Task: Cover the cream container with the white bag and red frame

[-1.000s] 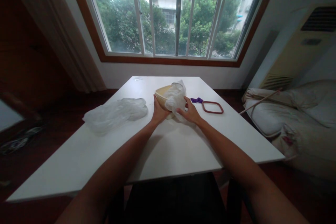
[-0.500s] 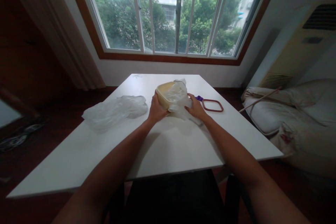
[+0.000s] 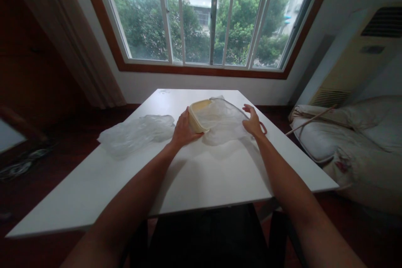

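Note:
My left hand (image 3: 184, 129) grips the left side of a pale yellow plastic container (image 3: 197, 122), which is tilted with its mouth toward the right. A translucent plastic bag (image 3: 224, 123) covers part of the container's mouth and stretches out to the right. The far edge of this bag runs to my right hand (image 3: 251, 122), which holds it with thumb and some fingers while others stick out. Behind the right hand, a reddish-brown frame-shaped lid rim (image 3: 264, 128) is mostly hidden.
Another crumpled clear plastic bag (image 3: 138, 134) lies on the left of the white table (image 3: 201, 180). A small clear item (image 3: 163, 91) rests at the far left corner. White sacks (image 3: 320, 134) with a stick stand right of the table, below a window (image 3: 201, 21).
My right hand has moved right, drawing the bag out from a bunch into a wide spread. It now covers most of the reddish-brown frame and the purple item. My left hand keeps its hold.

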Tool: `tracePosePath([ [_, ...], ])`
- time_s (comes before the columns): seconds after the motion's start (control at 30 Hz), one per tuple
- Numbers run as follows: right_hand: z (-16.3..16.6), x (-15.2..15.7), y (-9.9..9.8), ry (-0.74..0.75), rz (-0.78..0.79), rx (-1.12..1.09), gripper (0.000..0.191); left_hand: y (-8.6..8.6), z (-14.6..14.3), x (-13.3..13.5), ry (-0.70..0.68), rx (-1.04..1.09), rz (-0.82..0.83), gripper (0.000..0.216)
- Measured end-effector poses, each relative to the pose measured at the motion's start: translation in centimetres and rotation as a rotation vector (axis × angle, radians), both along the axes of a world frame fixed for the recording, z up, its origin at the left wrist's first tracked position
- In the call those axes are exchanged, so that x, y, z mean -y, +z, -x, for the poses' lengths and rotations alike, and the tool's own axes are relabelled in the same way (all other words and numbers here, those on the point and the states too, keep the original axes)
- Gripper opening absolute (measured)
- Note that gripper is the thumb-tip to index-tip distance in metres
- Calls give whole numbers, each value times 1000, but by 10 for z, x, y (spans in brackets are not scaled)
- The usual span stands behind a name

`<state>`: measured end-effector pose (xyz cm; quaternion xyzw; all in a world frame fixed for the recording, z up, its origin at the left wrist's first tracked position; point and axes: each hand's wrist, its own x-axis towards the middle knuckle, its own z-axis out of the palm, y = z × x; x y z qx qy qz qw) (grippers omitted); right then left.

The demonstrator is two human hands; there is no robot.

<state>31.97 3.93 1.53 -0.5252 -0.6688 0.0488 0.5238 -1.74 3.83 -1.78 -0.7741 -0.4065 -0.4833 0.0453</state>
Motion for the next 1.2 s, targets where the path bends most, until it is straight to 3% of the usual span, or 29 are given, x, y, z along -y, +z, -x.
tracePosePath([
  [0.13, 40, 27, 18, 64, -211, 110, 64, 1, -2, -1, 13, -14, -16, 129],
  [0.3, 81, 44, 10, 130, -213, 410, 112, 1, -5, 2, 8, -21, -8, 127],
  [0.43, 92, 45, 4, 108, -192, 578, 117, 2, -7, 5, -24, -99, -46, 126],
  [0.77, 69, 24, -7, -4, -147, 663, 109, 4, -8, 7, -81, -128, -40, 116],
  [1.03, 23, -7, -26, -134, 38, 590, 101, 6, -8, 8, -143, -107, -52, 117],
  [1.13, 7, -13, -27, -134, 162, 548, 109, 6, -8, 9, -143, -122, -78, 117],
  [1.2, 3, -10, -21, -38, 193, 542, 124, 6, -9, 9, -135, -135, -79, 116],
])
